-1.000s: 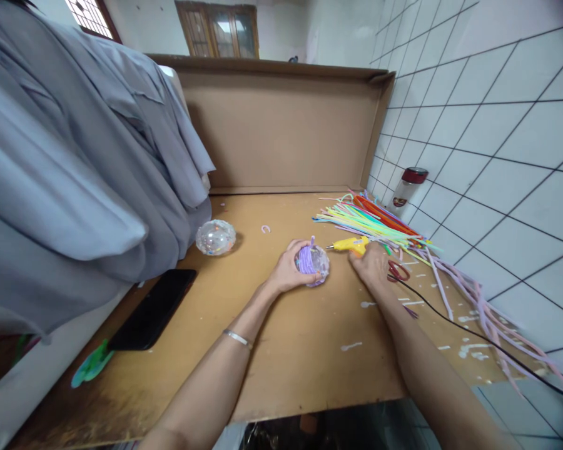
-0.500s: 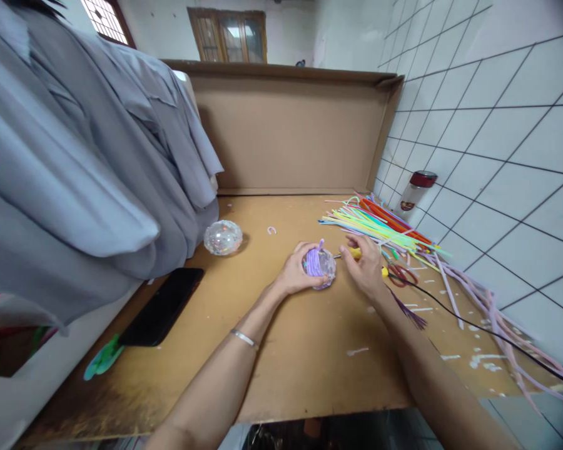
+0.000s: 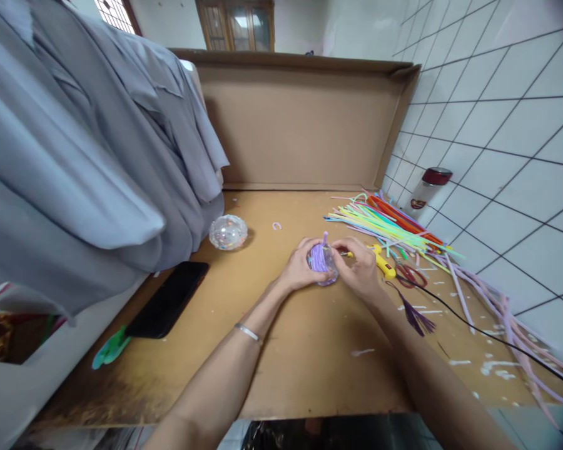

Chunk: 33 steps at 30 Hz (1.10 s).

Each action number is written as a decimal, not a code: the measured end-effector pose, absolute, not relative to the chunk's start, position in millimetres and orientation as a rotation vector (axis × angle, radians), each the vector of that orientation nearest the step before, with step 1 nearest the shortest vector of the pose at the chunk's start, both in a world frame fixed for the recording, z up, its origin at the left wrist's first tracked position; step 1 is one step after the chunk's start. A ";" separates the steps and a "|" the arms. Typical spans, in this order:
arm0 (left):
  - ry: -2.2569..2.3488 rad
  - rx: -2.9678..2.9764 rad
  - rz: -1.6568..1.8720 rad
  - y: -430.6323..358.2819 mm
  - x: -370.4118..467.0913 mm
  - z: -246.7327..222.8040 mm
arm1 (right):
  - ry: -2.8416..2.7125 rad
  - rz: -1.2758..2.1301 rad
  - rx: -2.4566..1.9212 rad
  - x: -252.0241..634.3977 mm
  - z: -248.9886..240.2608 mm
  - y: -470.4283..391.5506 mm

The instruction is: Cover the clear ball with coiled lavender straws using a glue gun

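My left hand is closed around a clear faceted ball. Purple pipe cleaner covers the ball's left side in rows, and a short end sticks up at the top. The thumb lies across the lower front. At the ball's right edge, my right hand has thumb and forefinger pinched together; what lies between the fingertips is hidden. Behind and to the right of that hand is a yellow glue gun with a black cord, its front partly covered by the hand.
A second clear faceted ball sits left. Coloured pipe cleaners, scissors and a purple tassel lie right. A black phone and a green clip are near the left edge. Cardboard stands behind; a jar is by the tiles.
My right hand has moved left, from over the glue gun to the ball's edge, and its fingers have closed. More of the glue gun shows. My left hand keeps its hold. The view shifted slightly.
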<state>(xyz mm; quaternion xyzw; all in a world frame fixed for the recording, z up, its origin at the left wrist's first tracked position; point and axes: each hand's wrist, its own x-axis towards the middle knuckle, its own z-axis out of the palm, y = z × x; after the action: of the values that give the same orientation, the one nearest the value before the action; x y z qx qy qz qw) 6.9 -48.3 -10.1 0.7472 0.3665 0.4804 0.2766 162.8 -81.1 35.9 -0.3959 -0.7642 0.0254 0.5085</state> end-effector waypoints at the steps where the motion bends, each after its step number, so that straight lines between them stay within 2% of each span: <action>1: 0.986 2.020 1.285 -48.4 7.2 -10.5 | -1.812 0.057 -0.964 162.5 36.7 -80.6; 8: 0.929 2.106 1.294 -51.5 8.4 -9.2 | -1.905 0.056 -0.875 163.4 49.1 -74.2; 33: 0.956 2.041 1.271 -51.2 4.9 -5.5 | -1.891 0.264 -0.825 174.4 32.1 -78.0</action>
<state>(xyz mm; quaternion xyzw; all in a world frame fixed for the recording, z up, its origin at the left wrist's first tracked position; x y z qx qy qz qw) 4.9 -51.2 -5.5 0.7587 0.3555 0.4724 0.2735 174.4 -78.0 32.1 -0.3420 -0.7840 0.1094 0.5064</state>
